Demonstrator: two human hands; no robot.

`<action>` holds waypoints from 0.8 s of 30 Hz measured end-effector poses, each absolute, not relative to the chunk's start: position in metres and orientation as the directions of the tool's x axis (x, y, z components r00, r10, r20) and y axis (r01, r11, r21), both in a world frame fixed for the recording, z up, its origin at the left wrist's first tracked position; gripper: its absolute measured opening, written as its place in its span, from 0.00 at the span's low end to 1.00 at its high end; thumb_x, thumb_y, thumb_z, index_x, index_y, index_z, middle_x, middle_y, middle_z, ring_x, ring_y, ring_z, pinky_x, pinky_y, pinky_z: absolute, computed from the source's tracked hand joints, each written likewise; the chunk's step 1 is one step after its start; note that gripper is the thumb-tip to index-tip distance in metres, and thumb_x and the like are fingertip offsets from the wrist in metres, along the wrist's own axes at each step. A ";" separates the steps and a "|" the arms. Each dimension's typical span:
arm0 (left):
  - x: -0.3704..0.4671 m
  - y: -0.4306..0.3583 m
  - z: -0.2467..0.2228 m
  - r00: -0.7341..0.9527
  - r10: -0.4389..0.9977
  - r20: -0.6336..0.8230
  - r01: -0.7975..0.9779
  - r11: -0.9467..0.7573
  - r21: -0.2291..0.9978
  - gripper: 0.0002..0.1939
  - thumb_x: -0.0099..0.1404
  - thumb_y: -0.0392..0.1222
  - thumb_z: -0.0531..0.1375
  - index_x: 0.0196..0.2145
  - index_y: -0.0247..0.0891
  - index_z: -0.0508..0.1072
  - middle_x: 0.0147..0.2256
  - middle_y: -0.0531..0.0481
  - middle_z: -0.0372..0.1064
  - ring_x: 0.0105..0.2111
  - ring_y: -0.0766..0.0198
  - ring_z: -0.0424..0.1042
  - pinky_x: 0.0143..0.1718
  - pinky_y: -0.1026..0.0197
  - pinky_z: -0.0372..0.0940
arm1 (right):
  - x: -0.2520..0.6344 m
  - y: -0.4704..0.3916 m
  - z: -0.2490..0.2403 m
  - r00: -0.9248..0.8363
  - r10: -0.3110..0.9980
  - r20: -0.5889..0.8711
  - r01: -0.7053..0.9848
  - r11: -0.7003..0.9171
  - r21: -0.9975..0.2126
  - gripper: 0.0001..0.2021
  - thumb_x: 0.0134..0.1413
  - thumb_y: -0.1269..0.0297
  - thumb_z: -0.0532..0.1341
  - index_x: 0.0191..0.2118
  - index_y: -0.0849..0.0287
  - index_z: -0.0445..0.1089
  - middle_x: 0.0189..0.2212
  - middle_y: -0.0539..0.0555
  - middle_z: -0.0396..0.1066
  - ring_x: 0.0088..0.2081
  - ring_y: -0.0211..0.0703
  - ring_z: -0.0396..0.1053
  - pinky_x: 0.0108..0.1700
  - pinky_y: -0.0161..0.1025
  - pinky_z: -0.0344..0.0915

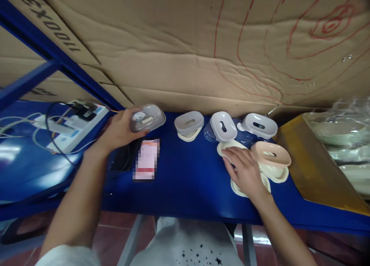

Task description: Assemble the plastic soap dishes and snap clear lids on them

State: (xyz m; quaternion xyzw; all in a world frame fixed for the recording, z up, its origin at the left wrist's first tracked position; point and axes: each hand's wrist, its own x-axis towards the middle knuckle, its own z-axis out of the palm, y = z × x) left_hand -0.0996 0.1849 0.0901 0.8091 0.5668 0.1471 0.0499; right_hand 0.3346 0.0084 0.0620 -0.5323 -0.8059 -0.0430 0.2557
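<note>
My left hand (123,128) grips the left end of a grey oval dish (152,123) with a slot in its middle, above the back left of the blue table. My right hand (243,167) lies over a cream oval piece (224,147), fingertips at its edge; whether it grips the piece is hidden. Beneath and beside that hand are another cream piece (266,183) and a peach dish (271,154) resting on a cream base (279,174). Along the back stand a grey dish (189,121) on a cream base and two pale dishes (228,129), (261,125).
A phone (147,158) lies left of centre on the blue table (185,181). Farther left are a power strip (72,135) and cables. A cardboard box (315,162) with wrapped dishes (341,131) stands at right. Cardboard (173,65) lines the back; a blue frame bar (78,81) crosses the upper left.
</note>
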 end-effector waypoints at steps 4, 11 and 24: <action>-0.104 0.210 0.073 0.347 0.934 0.088 0.902 -0.358 0.242 0.39 0.71 0.57 0.70 0.67 0.34 0.61 0.63 0.41 0.68 0.63 0.47 0.69 0.66 0.38 0.68 | 0.323 0.045 0.065 -0.279 0.877 0.392 0.941 0.331 -0.072 0.23 0.76 0.60 0.56 0.70 0.62 0.67 0.63 0.66 0.75 0.62 0.62 0.71 0.63 0.57 0.61; -0.090 0.210 0.066 0.374 0.920 0.119 0.871 -0.393 0.294 0.40 0.70 0.49 0.71 0.69 0.29 0.58 0.68 0.33 0.63 0.67 0.43 0.67 0.67 0.41 0.67 | 0.346 0.064 0.051 -0.264 0.900 0.348 0.961 0.275 0.017 0.18 0.76 0.62 0.56 0.62 0.62 0.72 0.56 0.64 0.79 0.56 0.59 0.73 0.62 0.56 0.58; 0.073 0.137 0.061 0.481 0.858 0.179 0.845 -0.508 0.164 0.16 0.77 0.39 0.61 0.60 0.38 0.74 0.57 0.35 0.76 0.56 0.40 0.77 0.53 0.42 0.74 | 0.373 0.044 0.043 -0.077 0.896 0.437 0.991 0.117 -0.065 0.21 0.72 0.69 0.56 0.66 0.58 0.67 0.64 0.67 0.71 0.63 0.62 0.68 0.65 0.59 0.59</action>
